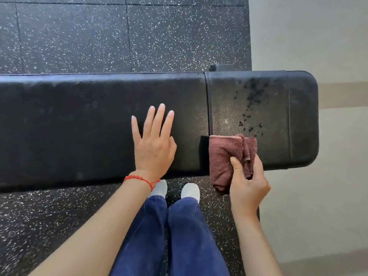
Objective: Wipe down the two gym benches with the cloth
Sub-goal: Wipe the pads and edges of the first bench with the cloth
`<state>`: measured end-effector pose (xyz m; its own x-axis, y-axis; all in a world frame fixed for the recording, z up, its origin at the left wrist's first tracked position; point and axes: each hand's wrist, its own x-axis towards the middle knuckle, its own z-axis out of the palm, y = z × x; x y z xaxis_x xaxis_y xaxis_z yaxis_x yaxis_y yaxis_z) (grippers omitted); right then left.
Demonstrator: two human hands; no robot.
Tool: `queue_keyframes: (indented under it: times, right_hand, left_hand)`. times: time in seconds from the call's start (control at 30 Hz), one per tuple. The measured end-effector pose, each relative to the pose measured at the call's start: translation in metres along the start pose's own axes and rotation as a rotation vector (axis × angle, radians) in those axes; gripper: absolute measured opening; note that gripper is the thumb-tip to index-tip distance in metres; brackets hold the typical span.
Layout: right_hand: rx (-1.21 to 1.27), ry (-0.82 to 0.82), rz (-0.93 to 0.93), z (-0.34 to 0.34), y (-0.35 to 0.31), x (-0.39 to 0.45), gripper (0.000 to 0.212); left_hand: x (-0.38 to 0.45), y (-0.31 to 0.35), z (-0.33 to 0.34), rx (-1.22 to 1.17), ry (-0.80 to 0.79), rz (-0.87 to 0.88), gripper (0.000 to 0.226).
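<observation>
Bench (79,126): left hand (154,146) flat; right hand (247,186) pinches cloth (225,156), seemingly touching pad.

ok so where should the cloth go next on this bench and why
Probably up and to the right, over the dark droplets on the short pad. The right hand grips the cloth at that pad's near edge, just below the droplets, so a short sweep away from the body should reach them. The left hand rests flat on the long pad.
</observation>
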<state>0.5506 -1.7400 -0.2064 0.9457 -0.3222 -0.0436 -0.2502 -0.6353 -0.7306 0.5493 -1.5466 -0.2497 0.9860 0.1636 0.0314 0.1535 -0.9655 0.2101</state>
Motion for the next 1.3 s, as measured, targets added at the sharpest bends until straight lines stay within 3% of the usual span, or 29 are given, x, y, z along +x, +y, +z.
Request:
queue_keyframes:
  times: [0.27, 0.43, 0.73, 0.9, 1.07, 1.3]
  right_hand:
    - [-0.093, -0.013, -0.110, 0.012, 0.017, 0.025, 0.051]
    - [-0.082, 0.019, -0.195, 0.026, 0.011, 0.047, 0.048]
    - [-0.005, 0.050, -0.306, 0.085, -0.040, 0.163, 0.047]
    - [-0.015, -0.006, -0.314, 0.060, -0.021, 0.141, 0.044]
    - [-0.068, -0.123, -0.269, 0.003, 0.024, 0.063, 0.040]
    - [-0.109, -0.092, -0.250, -0.015, 0.047, 0.042, 0.045]
  left_hand:
    - [0.022, 0.054, 0.023, -0.043, -0.118, -0.010, 0.053]
    - [0.020, 0.056, 0.032, 0.001, -0.089, -0.009, 0.054]
    - [0.021, 0.057, 0.031, 0.001, -0.055, -0.015, 0.054]
    - [0.021, 0.058, 0.030, -0.003, -0.043, -0.018, 0.053]
    - [0.020, 0.059, 0.031, 0.012, -0.039, -0.019, 0.053]
    - [0.027, 0.074, 0.029, -0.081, 0.077, -0.100, 0.046]
